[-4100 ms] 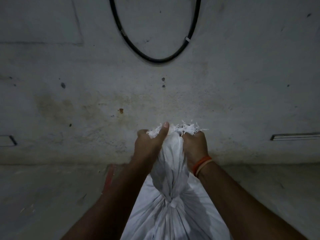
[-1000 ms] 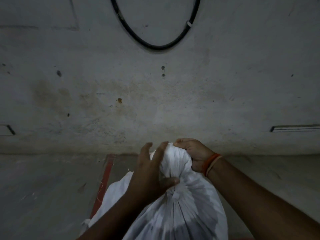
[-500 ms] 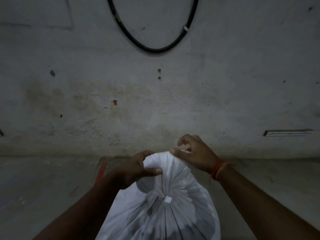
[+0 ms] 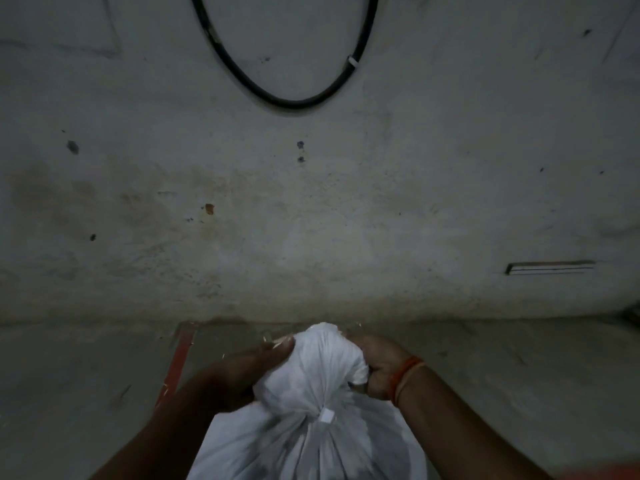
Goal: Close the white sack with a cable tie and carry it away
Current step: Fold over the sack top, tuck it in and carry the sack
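Evidently, both hands gripped the white sack [image 4: 311, 441] by its bunched neck: left hand [image 4: 242, 372] and right hand [image 4: 379, 367] on opposite sides, just above the cable tie [image 4: 326, 416].

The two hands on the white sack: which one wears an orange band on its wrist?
The right hand: orange threads circle its wrist. The left hand, across the white sack, has a bare wrist.
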A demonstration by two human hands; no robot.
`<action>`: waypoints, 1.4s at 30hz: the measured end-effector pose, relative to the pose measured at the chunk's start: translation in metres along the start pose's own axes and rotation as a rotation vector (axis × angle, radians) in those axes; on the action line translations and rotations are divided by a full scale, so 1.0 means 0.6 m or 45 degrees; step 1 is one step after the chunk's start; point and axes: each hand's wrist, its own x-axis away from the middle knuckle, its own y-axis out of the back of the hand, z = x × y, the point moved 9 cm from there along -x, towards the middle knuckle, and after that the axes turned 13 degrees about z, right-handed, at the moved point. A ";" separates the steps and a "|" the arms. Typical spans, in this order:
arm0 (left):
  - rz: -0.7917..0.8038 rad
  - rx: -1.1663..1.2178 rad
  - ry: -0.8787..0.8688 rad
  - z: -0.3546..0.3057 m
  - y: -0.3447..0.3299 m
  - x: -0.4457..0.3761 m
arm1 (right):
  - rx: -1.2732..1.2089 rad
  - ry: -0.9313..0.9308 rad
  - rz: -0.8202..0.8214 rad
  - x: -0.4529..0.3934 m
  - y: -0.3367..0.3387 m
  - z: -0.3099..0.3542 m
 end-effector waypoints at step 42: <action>0.148 -1.621 0.318 0.168 0.025 0.031 | 1.664 0.230 -0.130 -0.067 0.032 -0.075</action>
